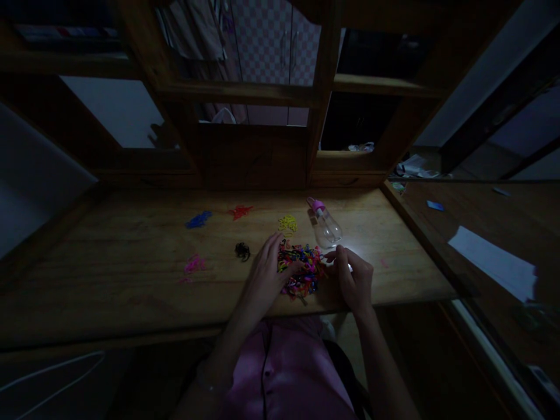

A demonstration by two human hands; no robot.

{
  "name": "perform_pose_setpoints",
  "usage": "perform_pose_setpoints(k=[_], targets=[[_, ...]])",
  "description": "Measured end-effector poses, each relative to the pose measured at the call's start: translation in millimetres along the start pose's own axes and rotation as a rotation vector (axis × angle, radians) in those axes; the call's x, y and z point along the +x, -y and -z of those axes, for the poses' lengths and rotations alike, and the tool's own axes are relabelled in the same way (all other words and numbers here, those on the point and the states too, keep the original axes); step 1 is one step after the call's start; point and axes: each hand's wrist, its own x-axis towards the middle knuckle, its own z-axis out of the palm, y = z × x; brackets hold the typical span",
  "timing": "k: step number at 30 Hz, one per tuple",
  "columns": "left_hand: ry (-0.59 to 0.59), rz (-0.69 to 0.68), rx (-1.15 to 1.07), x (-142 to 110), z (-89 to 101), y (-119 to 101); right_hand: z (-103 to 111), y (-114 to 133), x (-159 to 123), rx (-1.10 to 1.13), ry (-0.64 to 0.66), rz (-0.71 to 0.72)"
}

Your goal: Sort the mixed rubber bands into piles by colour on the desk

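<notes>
- Step in hand, as judged: picking small coloured pieces from one mixed pile (308, 260), on the counter (122, 239) between the hands.
- Left hand (268, 269), one: open, fingers extended, thumb over the pile.
- Right hand (356, 279), one: fingers curled at the pile's edge; too dim to tell whether anything is gripped.
- Next move calls for: a fine pinch freeing one piece.
- Single-colour heaps, five: blue (199, 220), red (240, 212), yellow (287, 223), black (242, 251), pink (193, 263).
- Clear bottle (329, 230), pink-capped: one.
- Individual pieces: uncountable.

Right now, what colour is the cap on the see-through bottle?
The cap is pink; it shows in the head view, the only one here.
</notes>
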Motion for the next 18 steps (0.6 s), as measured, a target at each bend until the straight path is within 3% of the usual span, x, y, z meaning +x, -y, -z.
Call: perform_pose_setpoints(k=[12, 18], targets=[[-0.025, 0.148, -0.212, 6, -0.7, -8, 1, -3, 1, -0.035, 0.008, 0.054], [-0.033, 0.127, -0.272, 3, -7.7, -11, -6, 0, 6, -0.058, 0.197, 0.149]])
